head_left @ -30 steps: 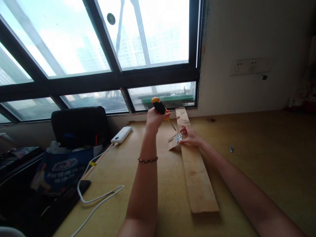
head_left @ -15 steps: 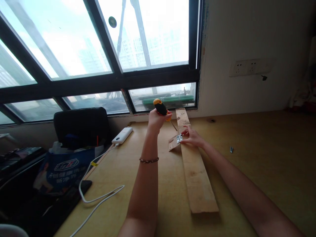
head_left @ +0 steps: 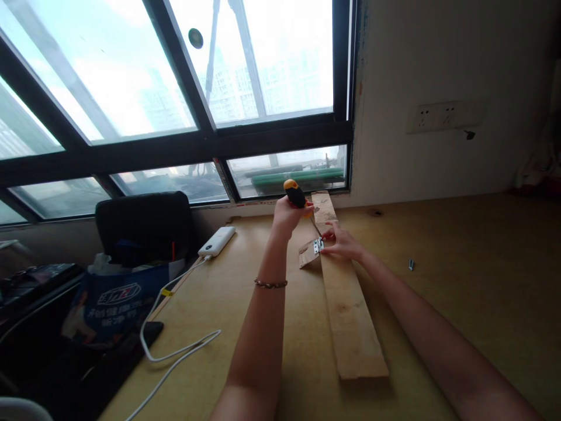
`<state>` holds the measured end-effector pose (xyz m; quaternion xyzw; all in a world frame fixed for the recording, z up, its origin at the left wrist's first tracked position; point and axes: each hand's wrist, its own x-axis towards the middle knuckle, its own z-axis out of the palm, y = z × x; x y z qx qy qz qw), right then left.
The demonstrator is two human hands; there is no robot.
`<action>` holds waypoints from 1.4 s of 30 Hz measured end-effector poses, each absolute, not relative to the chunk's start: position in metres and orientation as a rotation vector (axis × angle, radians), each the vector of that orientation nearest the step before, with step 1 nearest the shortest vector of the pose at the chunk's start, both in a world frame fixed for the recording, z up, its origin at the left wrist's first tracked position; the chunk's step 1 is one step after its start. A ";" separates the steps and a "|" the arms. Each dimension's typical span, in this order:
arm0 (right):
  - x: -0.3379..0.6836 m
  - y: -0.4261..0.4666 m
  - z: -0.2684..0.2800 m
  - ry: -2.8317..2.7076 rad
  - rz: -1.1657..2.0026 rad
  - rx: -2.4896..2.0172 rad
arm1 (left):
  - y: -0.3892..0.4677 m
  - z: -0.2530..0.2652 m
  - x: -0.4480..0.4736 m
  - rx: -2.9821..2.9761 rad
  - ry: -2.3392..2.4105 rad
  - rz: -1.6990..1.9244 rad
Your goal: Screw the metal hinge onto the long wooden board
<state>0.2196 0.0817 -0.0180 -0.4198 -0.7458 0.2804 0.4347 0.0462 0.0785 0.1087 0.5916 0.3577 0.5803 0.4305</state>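
Observation:
My left hand [head_left: 288,216] is wrapped round the yellow-and-black handle of a screwdriver [head_left: 294,193]. Its shaft slants down to the right, and the tip is at the upper edge of a silver hinge [head_left: 318,246]. The fingers of my right hand [head_left: 344,243] close on the hinge's right side; whether they also pinch a screw is too small to tell. One leaf of the hinge lies on a small piece of wood [head_left: 307,256], tilted beside a long wooden plank [head_left: 353,318]. The other leaf is at the plank, partly hidden by my fingers.
Loose screws [head_left: 411,265] lie on the wooden table [head_left: 460,304] to the right. At the left are a white power bank [head_left: 218,242] and its white cable [head_left: 184,351]. Beyond the table's left edge stands a black chair [head_left: 142,225] with a blue bag [head_left: 116,304]. A window and wall border the back.
My left hand has moved right with the screwdriver, bringing its tip from left of the hinge to the hinge. My right hand stays in place.

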 end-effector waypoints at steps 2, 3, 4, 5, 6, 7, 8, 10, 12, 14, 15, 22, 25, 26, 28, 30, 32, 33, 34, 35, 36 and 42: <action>0.220 0.082 -0.018 -1.857 0.699 -1.040 | 0.080 0.107 0.047 1.484 0.907 1.449; 0.220 0.082 -0.018 -1.857 0.699 -1.038 | 0.080 0.106 0.047 1.488 0.916 1.449; 0.219 0.082 -0.018 -1.856 0.697 -1.036 | 0.081 0.105 0.047 1.491 0.925 1.448; 0.219 0.082 -0.018 -1.857 0.696 -1.036 | 0.081 0.105 0.047 1.492 0.933 1.446; 0.219 0.082 -0.018 -1.858 0.696 -1.037 | 0.081 0.105 0.047 1.490 0.940 1.444; 0.219 0.081 -0.017 -1.860 0.696 -1.039 | 0.082 0.105 0.047 1.489 0.944 1.442; 0.219 0.081 -0.017 -1.862 0.695 -1.041 | 0.081 0.105 0.046 1.487 0.944 1.442; 0.219 0.080 -0.016 -1.866 0.696 -1.044 | 0.080 0.107 0.045 1.486 0.934 1.446; 0.219 0.080 -0.015 -1.868 0.700 -1.049 | 0.079 0.108 0.045 1.482 0.921 1.450; 0.219 0.080 -0.015 -1.866 0.705 -1.055 | 0.078 0.110 0.044 1.475 0.918 1.440; 0.219 0.080 -0.015 -1.865 0.707 -1.060 | 0.078 0.110 0.044 1.474 0.920 1.432; 0.218 0.079 -0.014 -1.856 0.727 -1.040 | 0.079 0.108 0.045 1.493 0.921 1.405; 0.218 0.078 -0.013 -1.857 0.728 -1.038 | 0.079 0.107 0.047 1.516 0.909 1.407; 0.218 0.078 -0.013 -1.856 0.724 -1.039 | 0.079 0.107 0.047 1.524 0.904 1.409; 0.218 0.078 -0.012 -1.854 0.718 -1.041 | 0.078 0.107 0.048 1.536 0.899 1.415; 0.218 0.078 -0.012 -1.855 0.717 -1.042 | 0.077 0.107 0.049 1.542 0.902 1.414; 0.218 0.078 -0.012 -1.857 0.718 -1.045 | 0.076 0.108 0.048 1.547 0.907 1.405; 0.218 0.078 -0.012 -1.859 0.719 -1.045 | 0.076 0.108 0.048 1.549 0.905 1.397; 0.219 0.078 -0.013 -1.860 0.719 -1.045 | 0.076 0.109 0.048 1.550 0.901 1.389; 0.219 0.078 -0.013 -1.859 0.720 -1.043 | 0.075 0.109 0.047 1.550 0.897 1.382; 0.219 0.079 -0.014 -1.859 0.723 -1.040 | 0.075 0.109 0.047 1.550 0.895 1.376; 0.219 0.082 -0.016 -1.861 0.715 -1.036 | 0.076 0.109 0.050 1.551 0.915 1.382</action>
